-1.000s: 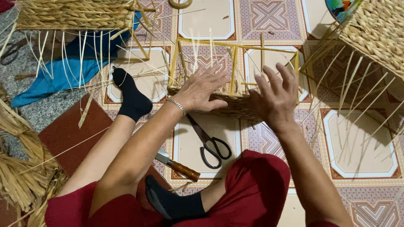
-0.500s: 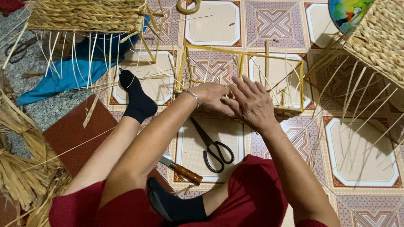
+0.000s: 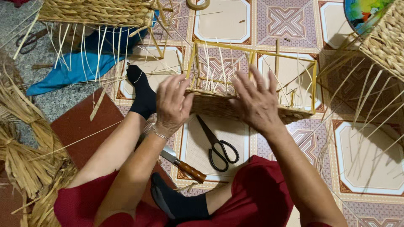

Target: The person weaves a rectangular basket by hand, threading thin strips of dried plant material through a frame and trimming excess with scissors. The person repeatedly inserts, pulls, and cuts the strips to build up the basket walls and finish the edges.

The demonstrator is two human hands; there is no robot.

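Note:
A half-woven straw basket (image 3: pixel 294 112) on a yellow wire frame stands on the tiled floor in front of me. My left hand (image 3: pixel 171 104) presses against its left end, fingers spread upward. Flat against the woven near wall lies my right hand (image 3: pixel 256 101), its fingers apart. Neither hand grips anything. Loose straw strands rise from the woven band inside the frame.
Black scissors (image 3: pixel 219 146) and a wooden-handled knife (image 3: pixel 185 165) lie on the floor between my legs. A finished woven basket (image 3: pixel 97 11) sits top left over a blue cloth (image 3: pixel 71 67), another basket (image 3: pixel 387 42) top right. Straw bundles (image 3: pixel 25 151) pile at left.
The basket frame has been turned and shifted right. My left hand moved to its left end and my right hand spread flat on the near wall.

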